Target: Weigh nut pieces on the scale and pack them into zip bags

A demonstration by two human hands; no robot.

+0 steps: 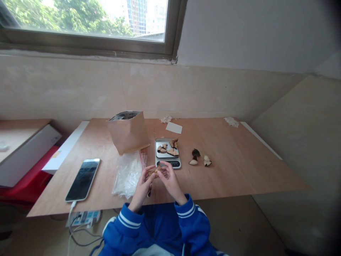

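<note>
My left hand (145, 179) and my right hand (168, 177) meet over the table's near side, fingers closed around a tan, brown-edged dried piece (158, 169) that resembles a dried mushroom. Fingers partly hide it. Just beyond them is a small digital scale (157, 155) with several similar tan dried pieces (172, 152) on its metal plate; its display (172, 164) is too small to read. Another dark-and-tan piece (149, 191) lies partly hidden beside my left wrist. More pieces, some pale (207, 161) and one dark (196, 152), lie right of the scale.
A brown paper pouch (129, 133) stands open behind clear plastic bags (128, 174). At the left, a phone (83, 180) is plugged into a white cable (71, 209). A white card (174, 128) and crumpled tissues (231, 122) lie near the back wall.
</note>
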